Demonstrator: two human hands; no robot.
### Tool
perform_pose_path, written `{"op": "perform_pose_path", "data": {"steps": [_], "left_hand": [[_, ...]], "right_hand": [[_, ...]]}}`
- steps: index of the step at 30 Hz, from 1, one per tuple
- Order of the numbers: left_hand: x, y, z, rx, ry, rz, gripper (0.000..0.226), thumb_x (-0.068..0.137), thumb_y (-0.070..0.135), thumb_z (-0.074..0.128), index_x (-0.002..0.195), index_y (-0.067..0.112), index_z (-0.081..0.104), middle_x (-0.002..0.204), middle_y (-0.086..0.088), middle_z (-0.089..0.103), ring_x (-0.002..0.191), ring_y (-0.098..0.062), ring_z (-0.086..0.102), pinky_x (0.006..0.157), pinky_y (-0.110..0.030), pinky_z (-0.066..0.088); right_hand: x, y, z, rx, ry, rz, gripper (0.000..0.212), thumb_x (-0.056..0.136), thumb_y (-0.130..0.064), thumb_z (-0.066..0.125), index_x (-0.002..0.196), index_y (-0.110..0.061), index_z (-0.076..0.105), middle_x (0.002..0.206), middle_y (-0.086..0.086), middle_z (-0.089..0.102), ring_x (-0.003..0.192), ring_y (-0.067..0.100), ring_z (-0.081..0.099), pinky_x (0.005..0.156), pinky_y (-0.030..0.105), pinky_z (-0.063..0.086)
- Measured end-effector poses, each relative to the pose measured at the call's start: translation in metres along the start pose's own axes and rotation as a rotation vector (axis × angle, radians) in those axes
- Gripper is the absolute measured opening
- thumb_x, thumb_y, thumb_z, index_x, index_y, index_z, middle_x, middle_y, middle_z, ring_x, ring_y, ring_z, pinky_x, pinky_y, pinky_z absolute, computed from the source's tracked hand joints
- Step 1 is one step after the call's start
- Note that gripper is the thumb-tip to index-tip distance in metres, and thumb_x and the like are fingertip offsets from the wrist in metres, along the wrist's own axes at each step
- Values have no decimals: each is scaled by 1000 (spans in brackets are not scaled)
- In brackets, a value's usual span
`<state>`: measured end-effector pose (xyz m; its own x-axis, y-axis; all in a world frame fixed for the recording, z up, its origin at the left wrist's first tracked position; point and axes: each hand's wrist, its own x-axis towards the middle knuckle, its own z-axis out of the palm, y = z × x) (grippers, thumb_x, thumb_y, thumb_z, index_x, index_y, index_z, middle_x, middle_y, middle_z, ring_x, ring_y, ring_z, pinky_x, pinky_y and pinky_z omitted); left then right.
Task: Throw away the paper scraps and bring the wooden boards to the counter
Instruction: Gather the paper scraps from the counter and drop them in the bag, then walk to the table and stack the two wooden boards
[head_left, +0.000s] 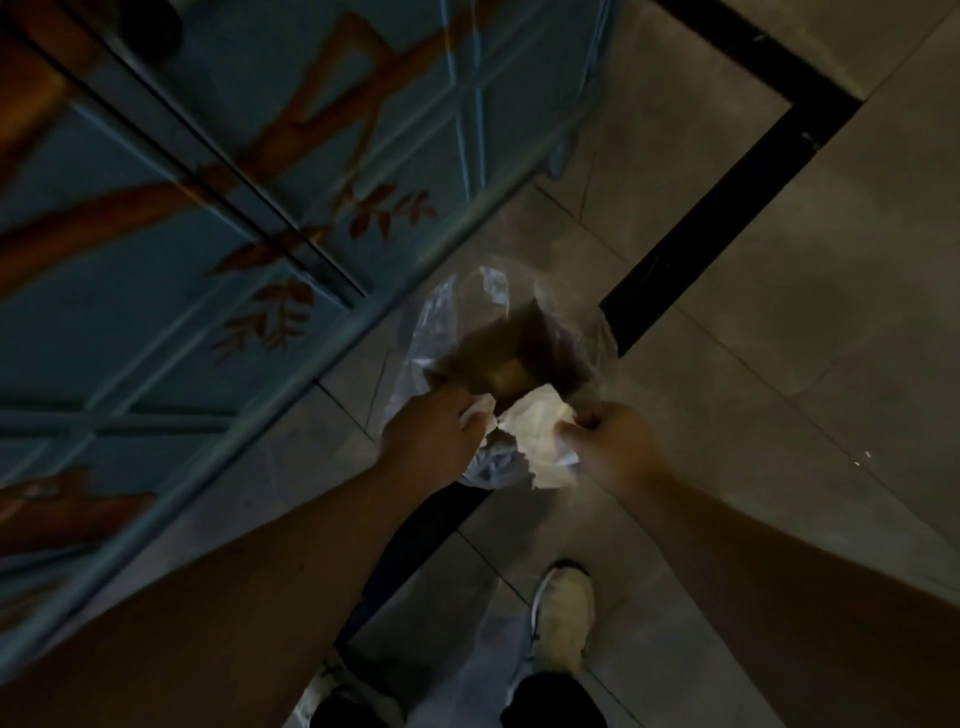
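A clear plastic bag (447, 317) hangs open over the floor in the dim head view. Inside it lie brown paper scraps (498, 353) and a pale yellowish lump. My left hand (431, 431) is shut on the bag's near left rim together with a bit of white paper. My right hand (608, 441) is shut on crumpled white paper scraps (540, 431) at the bag's near right rim. No wooden boards are in sight.
A blue painted wall panel (182, 208) with brown branches and leaves fills the left side. Grey floor tiles (805, 312) carry a black inlaid stripe (727, 197). My light shoes (563, 618) stand below the bag.
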<state>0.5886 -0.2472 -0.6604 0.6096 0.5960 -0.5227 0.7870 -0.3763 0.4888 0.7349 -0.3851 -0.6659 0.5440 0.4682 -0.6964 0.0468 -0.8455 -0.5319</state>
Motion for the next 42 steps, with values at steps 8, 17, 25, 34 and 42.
{"op": "perform_pose_path", "data": {"steps": [8,17,25,34,42], "left_hand": [[40,-23,42,-132,-48,-117,30,89,31,58,107,8,60,110,-17,65,99,-32,59,77,-29,40],[1,-1,13,-267,36,62,25,88,24,61,113,17,60,91,14,56,78,-2,52,65,-2,34],[-82,66,-78,-18,96,408,30,88,28,58,117,24,55,109,1,65,90,-16,61,73,-35,51],[-166,180,-190,325,31,732,34,90,35,43,115,18,58,110,-8,64,98,-27,60,76,-42,54],[-269,294,-254,636,-6,1156,37,86,33,56,113,8,57,110,-13,62,98,-33,58,73,-41,51]], "right_hand": [[43,10,21,282,19,34,8,87,-19,65,88,-12,62,85,13,67,66,19,62,59,30,48],[-14,56,-7,-59,-61,-183,35,89,-27,64,123,-19,55,103,0,65,84,10,62,64,16,44],[-105,31,-64,-256,-62,-372,55,87,-33,66,137,-25,45,135,-2,50,103,6,54,72,5,39],[-234,-66,-146,-480,234,-450,58,89,-43,55,139,-19,39,135,7,50,104,27,57,76,35,51],[-409,-96,-228,-610,540,-311,69,85,-53,54,141,-18,34,141,13,45,117,33,51,90,43,48]]}}
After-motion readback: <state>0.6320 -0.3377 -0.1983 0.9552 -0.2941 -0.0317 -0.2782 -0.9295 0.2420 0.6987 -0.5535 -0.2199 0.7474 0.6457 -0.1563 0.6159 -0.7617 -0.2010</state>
